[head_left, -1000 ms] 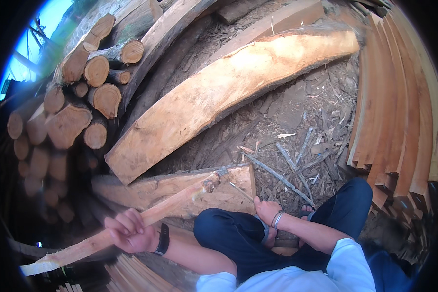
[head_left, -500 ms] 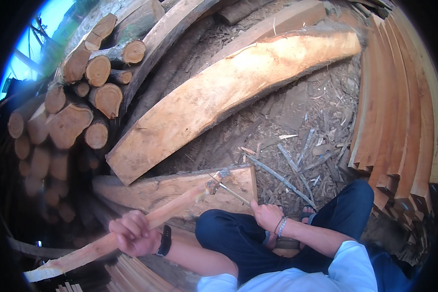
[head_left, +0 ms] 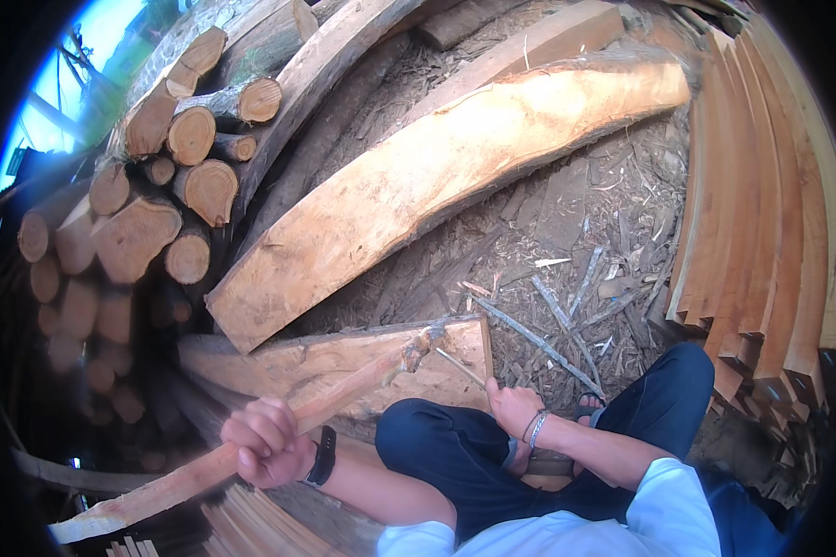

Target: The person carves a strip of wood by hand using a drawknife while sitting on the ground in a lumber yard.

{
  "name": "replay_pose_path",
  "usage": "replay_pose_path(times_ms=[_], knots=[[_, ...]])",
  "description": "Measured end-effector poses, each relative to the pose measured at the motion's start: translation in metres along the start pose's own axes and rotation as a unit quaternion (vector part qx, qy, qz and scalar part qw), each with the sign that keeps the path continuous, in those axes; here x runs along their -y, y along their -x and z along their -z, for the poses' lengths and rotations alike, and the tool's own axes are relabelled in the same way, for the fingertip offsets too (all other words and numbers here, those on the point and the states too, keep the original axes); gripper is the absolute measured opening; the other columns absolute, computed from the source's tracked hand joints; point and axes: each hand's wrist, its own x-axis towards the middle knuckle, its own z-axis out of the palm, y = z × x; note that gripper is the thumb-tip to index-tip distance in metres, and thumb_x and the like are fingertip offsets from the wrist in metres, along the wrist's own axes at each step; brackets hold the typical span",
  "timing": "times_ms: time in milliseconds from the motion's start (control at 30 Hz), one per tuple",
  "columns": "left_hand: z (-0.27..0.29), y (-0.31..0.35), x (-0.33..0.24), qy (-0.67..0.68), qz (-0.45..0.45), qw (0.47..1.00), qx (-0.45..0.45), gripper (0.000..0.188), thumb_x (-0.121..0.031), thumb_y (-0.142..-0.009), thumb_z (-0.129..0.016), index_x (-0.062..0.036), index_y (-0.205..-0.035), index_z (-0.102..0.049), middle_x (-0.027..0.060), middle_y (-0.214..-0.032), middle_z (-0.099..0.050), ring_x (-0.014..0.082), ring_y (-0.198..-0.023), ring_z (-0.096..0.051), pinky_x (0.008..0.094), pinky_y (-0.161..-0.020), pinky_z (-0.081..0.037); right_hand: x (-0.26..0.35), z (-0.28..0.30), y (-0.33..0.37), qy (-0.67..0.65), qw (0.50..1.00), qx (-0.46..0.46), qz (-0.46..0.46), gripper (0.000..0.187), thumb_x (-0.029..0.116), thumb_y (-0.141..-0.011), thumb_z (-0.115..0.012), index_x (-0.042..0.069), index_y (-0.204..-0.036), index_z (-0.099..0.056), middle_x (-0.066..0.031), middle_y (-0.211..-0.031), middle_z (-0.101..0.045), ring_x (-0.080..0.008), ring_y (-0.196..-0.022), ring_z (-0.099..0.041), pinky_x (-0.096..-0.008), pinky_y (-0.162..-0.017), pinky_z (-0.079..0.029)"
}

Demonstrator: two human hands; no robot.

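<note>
My left hand (head_left: 266, 444) is closed around a long, pale wooden strip (head_left: 348, 388), which slants from the lower left up toward the middle. At its far end the strip has a rough, dark knotty part, in front of a short thick wooden slab (head_left: 460, 339). My right hand (head_left: 513, 407) is closed on a tool with a slim, light handle (head_left: 462, 368). The handle points at the strip's knotty end. What the tool's head looks like cannot be made out. In this picture the knotty end and the tool lie close together; whether they touch is unclear.
A large curved plank (head_left: 446, 181) lies across the ground ahead. Cut logs (head_left: 211, 190) are stacked at the left, and long sawn boards (head_left: 748, 204) at the right. Thin sticks (head_left: 539, 336) and wood chips litter the ground. Narrow strips (head_left: 265, 529) lie at the lower left.
My left hand and the wooden strip have shifted slightly to the right. My right hand and the tool have moved a little right, and the tool's thin dark tip no longer shows.
</note>
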Motion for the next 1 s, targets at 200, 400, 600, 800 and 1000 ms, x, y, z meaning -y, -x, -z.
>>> replay_pose_path(times_ms=[200, 400, 600, 800, 1000], knots=[[0.001, -0.003, 0.003, 0.003, 0.003, 1.000, -0.003, 0.033, -0.019, -0.085, -0.050, -0.0122, -0.058, -0.033, -0.0021, -0.039, -0.036, 0.0059, -0.029, -0.031, 0.0186, -0.031, -0.025, -0.035, -0.035, -0.010, 0.016, 0.999, 0.004, -0.034, 0.015, 0.008, -0.083, -0.044, 0.001, -0.095, -0.041, -0.0181, -0.063, -0.063, -0.0337, -0.062, -0.065, -0.0432, -0.052, -0.052], [0.003, 0.001, -0.001, 0.004, -0.004, 1.000, -0.018, 0.033, -0.019, -0.085, -0.050, -0.0122, -0.058, -0.033, -0.0025, -0.039, -0.036, 0.0060, -0.029, -0.030, 0.0194, -0.031, -0.023, 0.002, 0.010, -0.003, 0.009, 0.999, -0.017, 0.030, 0.015, 0.007, -0.084, -0.043, 0.000, -0.097, -0.041, -0.0175, -0.062, -0.063, -0.0340, -0.060, -0.065, -0.0426, -0.051, -0.052], [0.001, 0.002, 0.000, -0.008, -0.002, 1.000, -0.023, 0.033, -0.020, -0.085, -0.051, -0.0121, -0.058, -0.033, -0.0024, -0.039, -0.036, 0.0062, -0.029, -0.029, 0.0198, -0.031, -0.022, -0.007, -0.002, -0.004, 0.000, 1.000, -0.001, 0.011, 0.019, 0.007, -0.082, -0.045, -0.001, -0.099, -0.041, -0.0193, -0.064, -0.062, -0.0352, -0.062, -0.065, -0.0437, -0.052, -0.052], [-0.003, -0.001, 0.004, -0.003, 0.007, 1.000, -0.015, 0.033, -0.020, -0.085, -0.051, -0.0119, -0.058, -0.033, -0.0018, -0.039, -0.036, 0.0067, -0.029, -0.029, 0.0198, -0.031, -0.022, -0.049, -0.039, -0.009, 0.017, 0.999, 0.014, -0.023, 0.021, 0.007, -0.083, -0.045, -0.002, -0.102, -0.041, -0.0186, -0.065, -0.063, -0.0345, -0.063, -0.065, -0.0423, -0.052, -0.052], [-0.001, 0.001, 0.000, -0.017, 0.001, 0.999, -0.031, 0.033, -0.020, -0.085, -0.051, -0.0117, -0.059, -0.033, -0.0016, -0.040, -0.036, 0.0069, -0.030, -0.030, 0.0198, -0.031, -0.022, -0.011, 0.005, -0.009, 0.017, 1.000, -0.008, -0.002, 0.018, 0.008, -0.084, -0.044, 0.001, -0.100, -0.041, -0.0189, -0.065, -0.063, -0.0335, -0.062, -0.065, -0.0420, -0.052, -0.052]])
